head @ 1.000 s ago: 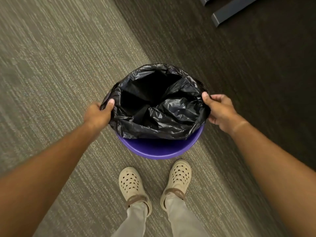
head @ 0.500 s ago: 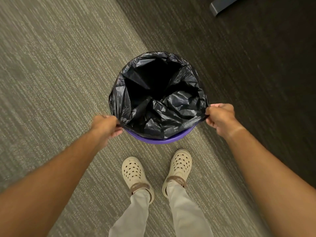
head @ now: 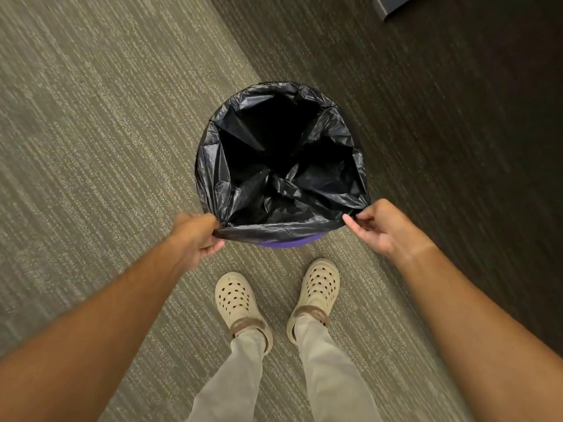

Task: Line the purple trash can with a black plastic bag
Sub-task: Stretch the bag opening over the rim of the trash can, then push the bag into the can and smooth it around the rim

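A black plastic bag (head: 323,178) hangs open inside the purple trash can (head: 289,242), which stands on the carpet in front of my feet. The bag's edge is folded over most of the rim, so only a thin purple strip shows at the near side. My left hand (head: 198,236) pinches the bag's near edge at the left. My right hand (head: 380,226) pinches the same edge at the right. The edge is stretched taut between both hands over the near rim.
My two feet in beige clogs (head: 240,303) stand just behind the can. The carpet is lighter on the left and darker on the right. A grey furniture base (head: 393,6) sits at the top right corner.
Both hands have slid along the bag's edge toward the near side and pulled it down over the rim. Less purple shows now than before.
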A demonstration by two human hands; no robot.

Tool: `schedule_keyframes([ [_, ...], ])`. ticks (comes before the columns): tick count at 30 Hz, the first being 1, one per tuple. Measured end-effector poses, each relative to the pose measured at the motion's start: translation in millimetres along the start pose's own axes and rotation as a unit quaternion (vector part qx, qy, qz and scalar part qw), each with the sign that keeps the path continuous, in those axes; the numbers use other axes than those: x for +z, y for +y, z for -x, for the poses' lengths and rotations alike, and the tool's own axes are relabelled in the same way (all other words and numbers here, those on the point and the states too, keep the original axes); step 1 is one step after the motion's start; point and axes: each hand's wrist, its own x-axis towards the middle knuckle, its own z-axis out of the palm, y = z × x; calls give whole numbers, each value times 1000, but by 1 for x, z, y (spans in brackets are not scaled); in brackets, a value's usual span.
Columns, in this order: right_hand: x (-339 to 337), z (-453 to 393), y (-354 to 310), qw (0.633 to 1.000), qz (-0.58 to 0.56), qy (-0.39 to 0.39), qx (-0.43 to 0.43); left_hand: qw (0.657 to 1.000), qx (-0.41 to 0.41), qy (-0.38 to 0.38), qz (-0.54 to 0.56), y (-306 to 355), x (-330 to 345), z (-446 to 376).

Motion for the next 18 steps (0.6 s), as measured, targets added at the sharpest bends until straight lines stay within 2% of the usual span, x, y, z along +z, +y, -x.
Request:
schedule_keyframes([
  [3, -3, -5, 10, 1000, 17, 6, -6, 1000, 1, -1, -5, -5, 4, -1],
  [8, 2, -18, 34, 992, 120, -3, -31, 1000, 0, -10, -12, -15, 10, -10],
  [12, 5, -30, 44, 992, 114, -44, -38, 998, 36, 7, -42, -24, 18, -19],
  [14, 8, -40, 46, 990, 119, -37, -60, 993, 67, 31, -92, -27, 21, -29],
  [18, 9, -49, 41, 994, 66, -53, -71, 985, 98, 58, -129, -27, 23, -39],
])
